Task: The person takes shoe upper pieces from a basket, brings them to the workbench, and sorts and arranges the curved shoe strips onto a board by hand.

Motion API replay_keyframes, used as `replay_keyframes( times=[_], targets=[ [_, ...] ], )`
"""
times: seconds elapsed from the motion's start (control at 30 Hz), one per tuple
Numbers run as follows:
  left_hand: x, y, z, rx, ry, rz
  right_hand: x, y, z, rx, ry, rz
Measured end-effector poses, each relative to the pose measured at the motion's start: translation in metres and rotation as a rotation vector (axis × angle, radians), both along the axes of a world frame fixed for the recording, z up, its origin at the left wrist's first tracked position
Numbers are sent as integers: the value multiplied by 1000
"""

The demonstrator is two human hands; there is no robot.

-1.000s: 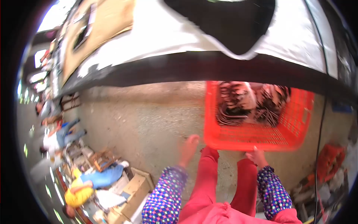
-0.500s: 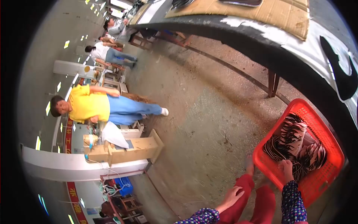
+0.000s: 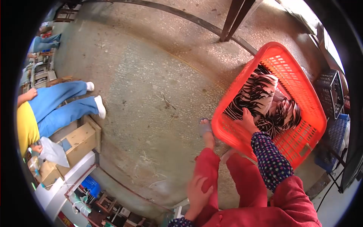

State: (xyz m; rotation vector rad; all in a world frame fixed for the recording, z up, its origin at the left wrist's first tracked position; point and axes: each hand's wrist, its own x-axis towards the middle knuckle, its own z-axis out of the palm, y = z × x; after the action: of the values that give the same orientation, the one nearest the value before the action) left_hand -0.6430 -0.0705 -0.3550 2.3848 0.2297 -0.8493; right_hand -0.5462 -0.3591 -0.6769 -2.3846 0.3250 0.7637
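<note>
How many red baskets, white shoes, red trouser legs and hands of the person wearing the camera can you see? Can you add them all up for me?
Red basket: 1
White shoes: 2
Red trouser legs: 2
Camera wearer's hands, left hand and right hand: 2
Total: 7

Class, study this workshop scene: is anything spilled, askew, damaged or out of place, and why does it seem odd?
Thin, loose, tangled strands lie on the speckled grey floor, looking like dropped scraps. The red perforated plastic basket shows no visible damage, and its black-and-pink striped pieces sit inside.
</note>
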Motion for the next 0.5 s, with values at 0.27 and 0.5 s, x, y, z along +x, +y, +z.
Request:
replay_keyframes(
  times=[0.27,0.5],
  targets=[
    [3,5,3,30,31,40,15,21,-46,-160,-36,24],
    [4,-1,5,71,99,68,10,21,-66,-307,-65,85]
  ],
)
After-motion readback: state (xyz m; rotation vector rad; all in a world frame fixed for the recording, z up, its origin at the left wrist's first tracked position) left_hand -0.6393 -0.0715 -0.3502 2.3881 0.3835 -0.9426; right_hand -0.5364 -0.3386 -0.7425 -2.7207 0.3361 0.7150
